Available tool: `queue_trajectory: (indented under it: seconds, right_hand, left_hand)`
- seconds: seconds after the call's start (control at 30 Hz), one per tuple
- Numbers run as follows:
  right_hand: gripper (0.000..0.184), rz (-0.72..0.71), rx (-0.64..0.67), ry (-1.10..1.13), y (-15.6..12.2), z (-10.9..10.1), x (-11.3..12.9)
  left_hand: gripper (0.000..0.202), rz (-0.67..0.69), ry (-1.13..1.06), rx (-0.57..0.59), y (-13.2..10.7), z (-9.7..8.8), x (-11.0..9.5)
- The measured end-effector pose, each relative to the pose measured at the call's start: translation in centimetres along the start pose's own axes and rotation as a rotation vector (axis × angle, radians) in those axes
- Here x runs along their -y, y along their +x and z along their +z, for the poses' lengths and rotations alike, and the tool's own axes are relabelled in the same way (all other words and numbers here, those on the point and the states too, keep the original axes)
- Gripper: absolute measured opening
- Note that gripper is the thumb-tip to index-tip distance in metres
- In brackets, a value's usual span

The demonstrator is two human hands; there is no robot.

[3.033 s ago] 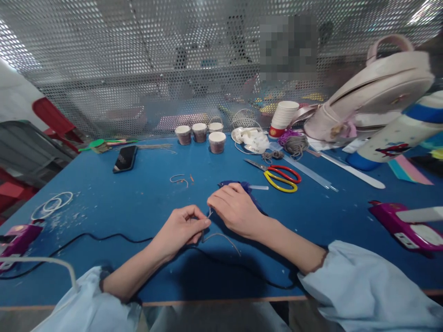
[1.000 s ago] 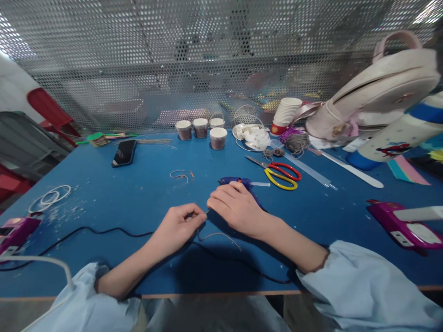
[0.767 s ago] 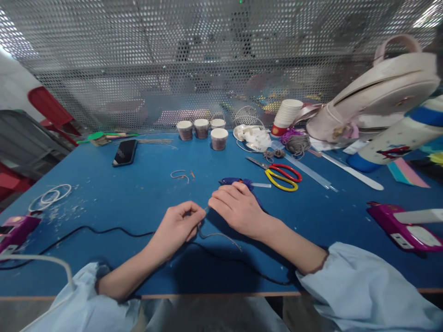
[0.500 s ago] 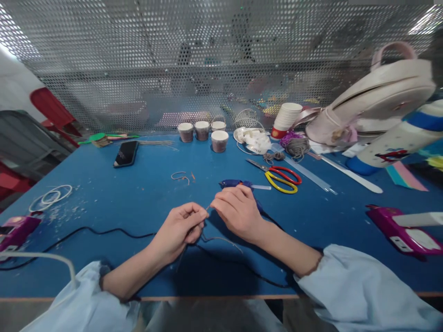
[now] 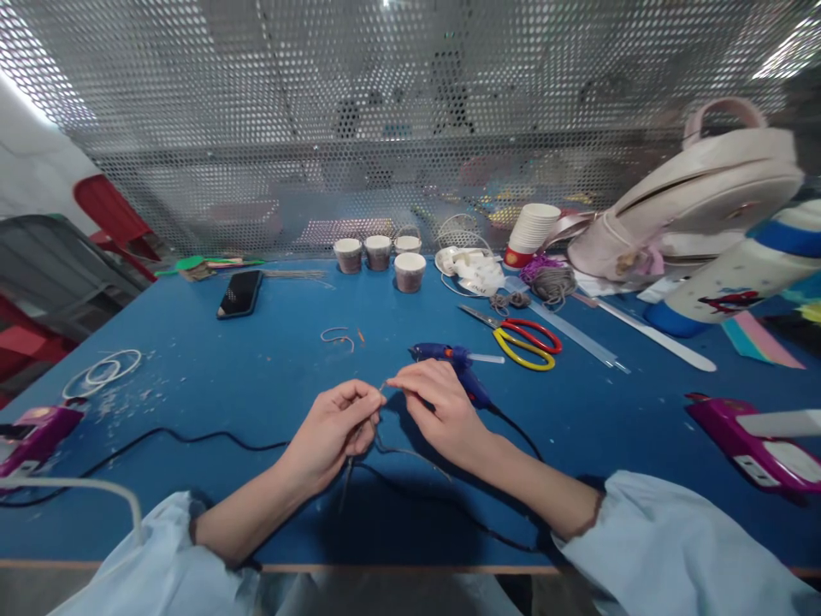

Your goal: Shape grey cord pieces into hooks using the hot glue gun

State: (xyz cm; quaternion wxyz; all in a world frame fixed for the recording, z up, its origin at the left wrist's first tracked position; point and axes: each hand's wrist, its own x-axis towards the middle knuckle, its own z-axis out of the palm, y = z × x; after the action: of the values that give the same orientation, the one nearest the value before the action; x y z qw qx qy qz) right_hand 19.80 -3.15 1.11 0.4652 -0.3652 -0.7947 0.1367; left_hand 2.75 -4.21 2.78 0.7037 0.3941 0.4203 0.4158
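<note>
My left hand (image 5: 343,423) is closed in a pinch on a thin grey strand, yarn or wire, I cannot tell which. A loose tail of the grey strand (image 5: 416,452) trails right across the table, and stiffer ends hang below the palm. My right hand (image 5: 442,406) pinches the short tip of the strand just above the left fingertips, its other fingers curled. Behind the right hand lies a blue glue gun (image 5: 442,352) with a clear glue stick in its back. Scissors (image 5: 526,342) with red and yellow handles lie to its right.
Several small filled cups (image 5: 410,274) stand at the back, near a paper-cup stack (image 5: 534,233) and grey yarn (image 5: 552,284). A phone (image 5: 239,293) lies left. A bottle (image 5: 737,274), bag (image 5: 693,205) and purple power strip (image 5: 757,445) occupy the right. Black cable (image 5: 211,435) crosses the table.
My right hand has shifted slightly left and lower, its fingers curled differently, uncovering more of the glue gun. My left hand keeps its pinch. The view has tilted up a little.
</note>
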Motion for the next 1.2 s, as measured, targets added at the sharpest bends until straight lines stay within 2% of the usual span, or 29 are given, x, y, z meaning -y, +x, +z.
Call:
queue_trajectory:
  seconds: [0.27, 0.47, 0.6, 0.8, 0.97, 1.07, 1.2]
  right_hand:
    - [0.011, 0.308, 0.026, 0.319, 0.6, -0.7, 0.9]
    - [0.010, 0.440, 0.082, 0.417, 0.7, -0.6, 1.2]
    - [0.013, 0.441, 0.118, 0.488, 0.9, -0.5, 1.3]
    - [0.016, 0.398, 0.194, 0.561, 1.0, -0.8, 1.0]
    - [0.015, 0.371, 0.172, 0.526, 0.9, -0.8, 0.8]
    - [0.015, 0.367, 0.147, 0.499, 0.9, -0.7, 0.8]
    - [0.015, 0.359, 0.128, 0.478, 0.8, -0.6, 0.8]
  left_hand:
    - [0.026, 0.009, 0.034, -0.014, -0.1, 0.2, -0.2]
    - [0.027, 0.015, 0.107, 0.011, -0.2, 0.2, 0.0]
    - [0.024, -0.006, 0.086, 0.056, -0.2, 0.1, -0.1]
    - [0.019, -0.091, -0.024, 0.187, -0.2, -0.2, -0.3]
    - [0.022, -0.195, -0.084, 0.272, -0.2, -0.5, -0.4]
    - [0.021, -0.187, -0.084, 0.248, -0.2, -0.4, -0.4]
    - [0.020, -0.104, -0.024, 0.148, -0.2, -0.2, -0.4]
